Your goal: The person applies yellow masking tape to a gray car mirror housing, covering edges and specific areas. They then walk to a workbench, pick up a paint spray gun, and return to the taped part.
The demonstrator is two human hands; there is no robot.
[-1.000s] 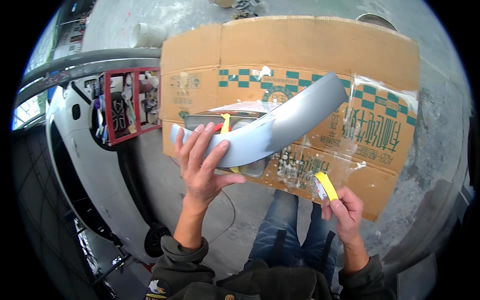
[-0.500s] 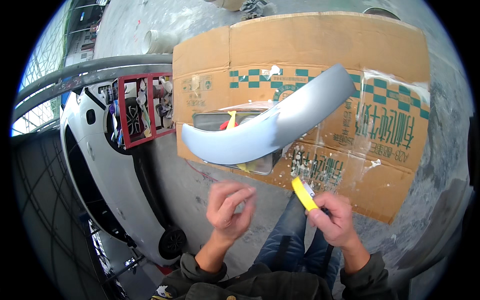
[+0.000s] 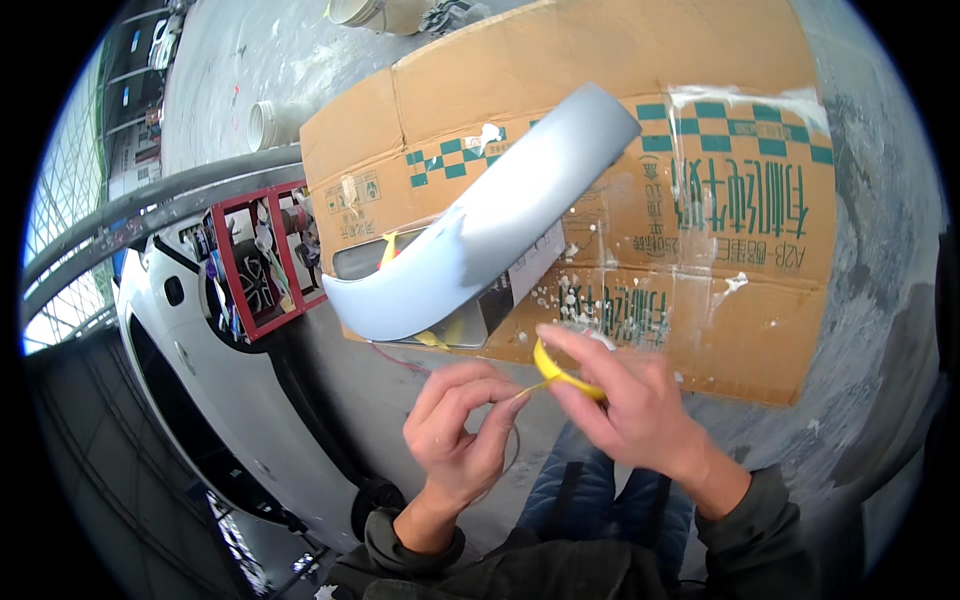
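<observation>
My right hand [image 3: 645,415] grips a roll of yellow tape [image 3: 572,382], its fingers wrapped over the ring. A short strip runs off the roll to my left hand [image 3: 458,432], whose thumb and forefinger pinch the strip's end. Both hands are held in front of a long curved panel [image 3: 490,225], touching no part of it. The panel is silver grey with a paler bluish area toward its left end. It lies slanted over a grey open box [image 3: 358,262], which it partly hides.
A flattened cardboard box [image 3: 740,335], spattered with white, spreads beneath the panel. To the left are a red-framed rack [image 3: 232,270] with assorted items and a white car [image 3: 215,375]. A white bucket [image 3: 272,125] stands beyond, with another pale bucket [image 3: 390,14] farther off.
My left hand has come to the roll and now pinches the tape's end. My right hand has turned and shifted left and up with the roll. The view has shifted.
</observation>
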